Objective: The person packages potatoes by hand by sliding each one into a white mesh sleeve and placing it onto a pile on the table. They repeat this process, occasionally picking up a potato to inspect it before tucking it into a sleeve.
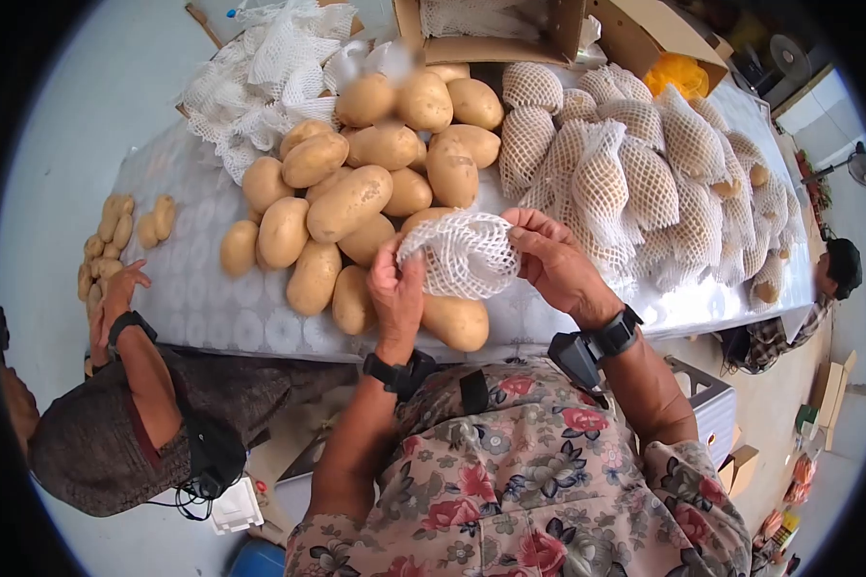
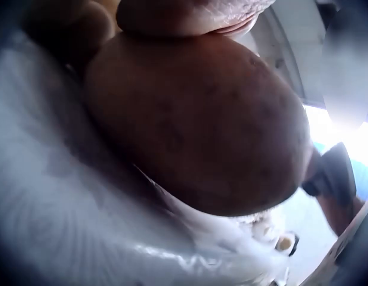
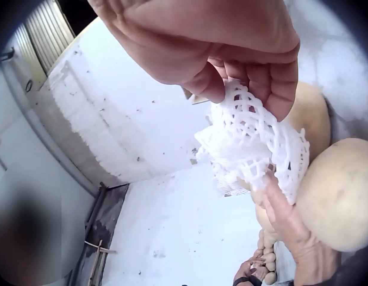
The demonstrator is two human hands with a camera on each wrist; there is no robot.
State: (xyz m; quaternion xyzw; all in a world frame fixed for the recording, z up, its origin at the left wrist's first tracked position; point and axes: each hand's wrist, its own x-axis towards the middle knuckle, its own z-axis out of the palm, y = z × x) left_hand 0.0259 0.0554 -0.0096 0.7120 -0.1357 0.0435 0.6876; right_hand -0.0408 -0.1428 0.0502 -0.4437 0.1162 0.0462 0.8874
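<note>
A white foam net [image 1: 464,258] is stretched between both hands above the table's front edge. My left hand [image 1: 397,293] grips its left side, thumb up against the mesh. On the right side, my right hand [image 1: 555,260] pinches the rim between thumb and fingers. The right wrist view has the net [image 3: 255,140] hanging from the right hand [image 3: 220,47], with the left hand [image 3: 288,223] at its lower edge. Just below the net lies a bare potato [image 1: 454,322]. A large, dark potato [image 2: 202,125] fills much of the left wrist view.
Bare potatoes [image 1: 351,202] are heaped left of centre. Loose white nets [image 1: 269,77] pile at the back left, netted potatoes [image 1: 645,183] cover the right side, and an open cardboard box [image 1: 496,48] stands behind. Another person's arm [image 1: 149,370] reaches in at the left, near smaller potatoes [image 1: 115,226].
</note>
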